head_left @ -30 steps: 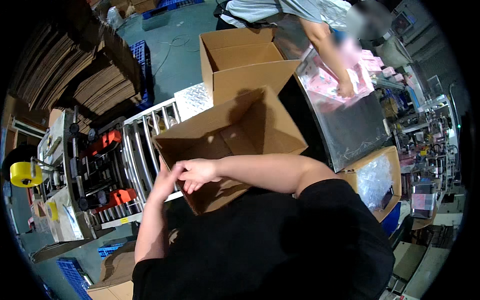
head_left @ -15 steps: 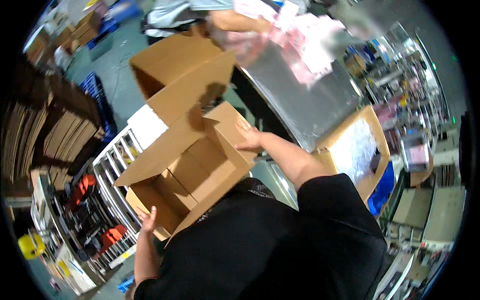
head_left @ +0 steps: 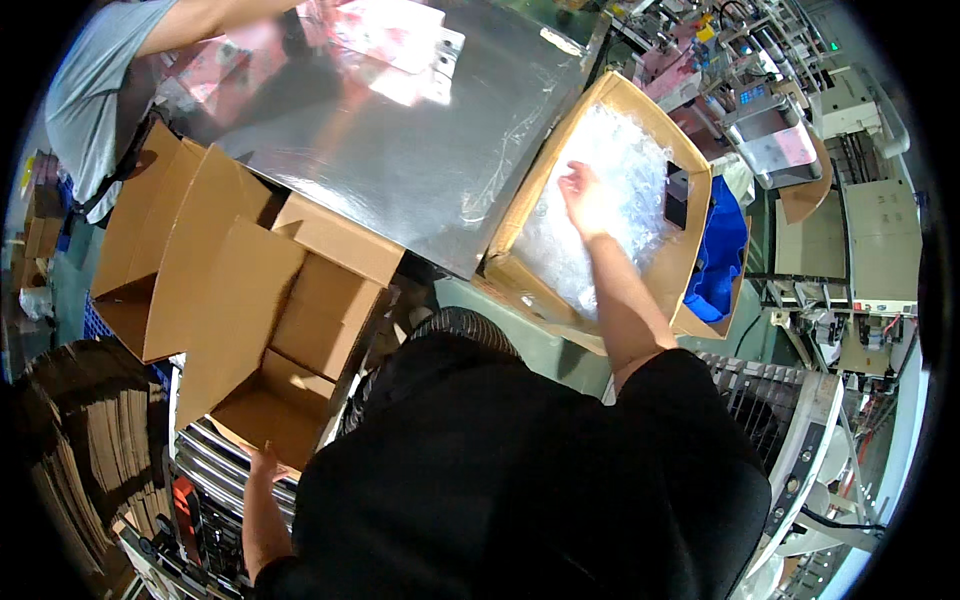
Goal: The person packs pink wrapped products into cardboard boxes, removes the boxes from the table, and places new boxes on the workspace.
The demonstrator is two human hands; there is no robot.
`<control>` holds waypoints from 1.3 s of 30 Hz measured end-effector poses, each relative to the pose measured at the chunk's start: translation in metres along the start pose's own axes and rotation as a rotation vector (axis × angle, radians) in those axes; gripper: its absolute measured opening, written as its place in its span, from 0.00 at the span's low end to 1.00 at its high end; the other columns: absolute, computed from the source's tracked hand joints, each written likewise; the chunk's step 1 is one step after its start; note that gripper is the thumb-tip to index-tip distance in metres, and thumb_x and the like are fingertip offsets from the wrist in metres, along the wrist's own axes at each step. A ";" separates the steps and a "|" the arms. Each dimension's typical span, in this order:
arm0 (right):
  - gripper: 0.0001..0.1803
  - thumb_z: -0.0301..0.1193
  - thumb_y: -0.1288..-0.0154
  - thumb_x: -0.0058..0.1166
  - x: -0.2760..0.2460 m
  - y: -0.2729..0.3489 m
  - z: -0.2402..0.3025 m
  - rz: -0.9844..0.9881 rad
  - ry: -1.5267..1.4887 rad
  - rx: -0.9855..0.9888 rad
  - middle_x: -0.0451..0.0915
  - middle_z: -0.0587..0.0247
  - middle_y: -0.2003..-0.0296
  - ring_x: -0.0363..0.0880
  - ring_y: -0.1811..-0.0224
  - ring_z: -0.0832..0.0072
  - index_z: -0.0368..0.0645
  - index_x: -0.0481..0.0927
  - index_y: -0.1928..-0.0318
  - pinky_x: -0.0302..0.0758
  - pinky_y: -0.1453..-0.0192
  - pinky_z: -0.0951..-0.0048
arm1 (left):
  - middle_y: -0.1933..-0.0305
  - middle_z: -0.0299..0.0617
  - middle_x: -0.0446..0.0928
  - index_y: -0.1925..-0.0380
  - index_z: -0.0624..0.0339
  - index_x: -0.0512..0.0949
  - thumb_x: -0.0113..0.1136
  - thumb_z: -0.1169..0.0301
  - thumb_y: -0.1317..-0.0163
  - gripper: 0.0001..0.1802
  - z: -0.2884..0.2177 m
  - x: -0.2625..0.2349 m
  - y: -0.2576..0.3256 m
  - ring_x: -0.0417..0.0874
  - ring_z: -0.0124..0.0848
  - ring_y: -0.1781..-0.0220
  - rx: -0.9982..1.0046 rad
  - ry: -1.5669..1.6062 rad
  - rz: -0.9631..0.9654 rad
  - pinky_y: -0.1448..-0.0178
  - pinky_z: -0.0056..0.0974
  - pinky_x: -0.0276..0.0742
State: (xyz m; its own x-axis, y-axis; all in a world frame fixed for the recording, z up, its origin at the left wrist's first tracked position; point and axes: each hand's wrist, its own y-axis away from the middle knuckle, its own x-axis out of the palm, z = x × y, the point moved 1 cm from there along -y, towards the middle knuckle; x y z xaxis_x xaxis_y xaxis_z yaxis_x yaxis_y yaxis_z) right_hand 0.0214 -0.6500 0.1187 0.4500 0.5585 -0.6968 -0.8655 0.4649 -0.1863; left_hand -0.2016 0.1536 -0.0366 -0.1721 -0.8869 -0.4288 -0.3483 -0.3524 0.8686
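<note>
My left hand (head_left: 264,464) grips the near edge of an open cardboard box (head_left: 318,318), thumb at the rim. Its flaps stand up and bare brown walls show inside. My right hand (head_left: 588,203) is stretched out over another carton (head_left: 522,225) filled with clear plastic film (head_left: 625,150). The fingers are slightly curled and apart, with nothing visible in them. Whether they touch the film I cannot tell. A dark flat rectangular object (head_left: 677,196) lies at the right side of that carton.
A second open cardboard box (head_left: 127,318) adjoins mine at the left. Beyond stands a grey metal table (head_left: 430,130) with pink printed packages (head_left: 385,35) and a co-worker's arm (head_left: 205,22). Stacked flat cardboard (head_left: 110,440), a roller conveyor (head_left: 215,460) and a blue bag (head_left: 718,255) stand around.
My right hand has left the cardboard box's flap and reached right over the plastic film. My left hand stays at the box. The view has turned to the right.
</note>
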 end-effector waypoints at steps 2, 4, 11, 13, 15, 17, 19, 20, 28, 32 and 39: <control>0.24 0.40 0.45 0.66 -0.043 -0.004 -0.092 0.136 0.264 0.283 0.82 0.55 0.72 0.81 0.70 0.66 0.39 0.79 0.51 0.78 0.61 0.66 | 0.44 0.61 0.74 0.35 0.31 0.10 0.50 0.47 0.32 0.55 -0.010 -0.010 -0.005 0.84 0.50 0.60 -0.108 -0.094 -0.024 0.60 0.52 0.86; 0.31 0.45 0.48 0.68 -0.043 -0.007 -0.090 0.364 0.252 0.367 0.82 0.57 0.74 0.80 0.69 0.67 0.37 0.77 0.50 0.77 0.61 0.68 | 0.47 0.60 0.75 0.33 0.31 0.12 0.51 0.47 0.33 0.55 -0.003 -0.004 0.002 0.84 0.48 0.60 -0.212 -0.097 -0.064 0.58 0.55 0.85; 0.26 0.41 0.46 0.66 0.032 0.040 -0.057 0.434 0.553 0.055 0.81 0.59 0.71 0.80 0.65 0.71 0.37 0.75 0.54 0.75 0.56 0.72 | 0.46 0.57 0.76 0.31 0.32 0.16 0.50 0.46 0.32 0.53 -0.034 0.003 0.025 0.83 0.44 0.62 -0.273 -0.161 -0.153 0.59 0.54 0.83; 0.19 0.34 0.44 0.63 0.029 0.037 -0.069 0.449 0.203 0.195 0.82 0.59 0.68 0.80 0.63 0.72 0.37 0.76 0.55 0.76 0.56 0.73 | 0.46 0.57 0.75 0.31 0.33 0.17 0.50 0.46 0.32 0.53 -0.037 0.002 0.027 0.83 0.43 0.63 -0.268 -0.177 -0.162 0.60 0.53 0.83; 0.08 0.23 0.40 0.57 0.020 0.036 -0.083 0.433 -0.174 0.197 0.83 0.62 0.65 0.81 0.61 0.74 0.39 0.78 0.59 0.76 0.56 0.74 | 0.46 0.57 0.75 0.30 0.33 0.17 0.50 0.45 0.32 0.52 -0.038 0.004 0.030 0.82 0.43 0.64 -0.260 -0.183 -0.167 0.61 0.52 0.83; 0.07 0.22 0.39 0.57 -0.002 0.033 -0.086 0.458 -0.537 0.313 0.83 0.65 0.65 0.80 0.62 0.76 0.40 0.78 0.60 0.77 0.57 0.75 | 0.46 0.56 0.75 0.30 0.33 0.18 0.49 0.45 0.32 0.52 -0.035 0.004 0.033 0.82 0.42 0.64 -0.256 -0.189 -0.171 0.62 0.50 0.83; 0.06 0.22 0.38 0.57 -0.017 0.034 -0.081 0.430 -0.773 0.409 0.83 0.66 0.65 0.80 0.63 0.78 0.42 0.79 0.60 0.76 0.58 0.75 | 0.46 0.56 0.75 0.30 0.34 0.18 0.49 0.44 0.32 0.52 -0.033 0.005 0.034 0.82 0.41 0.65 -0.249 -0.192 -0.173 0.63 0.49 0.83; 0.06 0.23 0.38 0.57 -0.024 0.034 -0.081 0.392 -0.828 0.447 0.83 0.67 0.65 0.80 0.64 0.78 0.42 0.79 0.60 0.76 0.59 0.76 | 0.46 0.56 0.75 0.30 0.34 0.18 0.48 0.44 0.32 0.51 -0.034 0.006 0.034 0.81 0.41 0.66 -0.242 -0.197 -0.171 0.63 0.49 0.82; 0.06 0.26 0.36 0.60 -0.049 0.047 -0.035 0.327 -1.097 0.580 0.83 0.66 0.64 0.79 0.68 0.78 0.44 0.79 0.59 0.75 0.64 0.79 | 0.42 0.56 0.71 0.28 0.39 0.33 0.54 0.48 0.36 0.48 -0.021 0.011 -0.001 0.77 0.44 0.54 -0.152 -0.151 -0.173 0.52 0.49 0.76; 0.04 0.26 0.36 0.60 -0.017 0.059 0.048 0.445 -1.241 0.430 0.83 0.66 0.65 0.80 0.66 0.79 0.46 0.80 0.60 0.76 0.63 0.79 | 0.39 0.56 0.69 0.28 0.42 0.42 0.58 0.51 0.39 0.46 -0.009 0.016 -0.033 0.74 0.46 0.47 -0.070 -0.102 -0.171 0.45 0.50 0.72; 0.05 0.24 0.35 0.58 0.111 0.115 0.250 0.957 -1.262 0.261 0.81 0.65 0.66 0.80 0.65 0.78 0.43 0.77 0.60 0.77 0.61 0.79 | 0.49 0.54 0.79 0.29 0.50 0.57 0.67 0.64 0.52 0.48 -0.006 0.032 -0.046 0.81 0.47 0.47 0.332 -1.212 -0.055 0.45 0.45 0.79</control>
State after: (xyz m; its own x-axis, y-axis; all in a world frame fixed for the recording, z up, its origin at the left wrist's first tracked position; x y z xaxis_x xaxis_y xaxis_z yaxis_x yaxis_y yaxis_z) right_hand 0.0267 -0.3624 0.1934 -0.2099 0.8203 0.5320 -0.9220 -0.3471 0.1714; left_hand -0.1857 0.1398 -0.0886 -0.8229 0.0328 -0.5673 -0.5662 -0.1315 0.8137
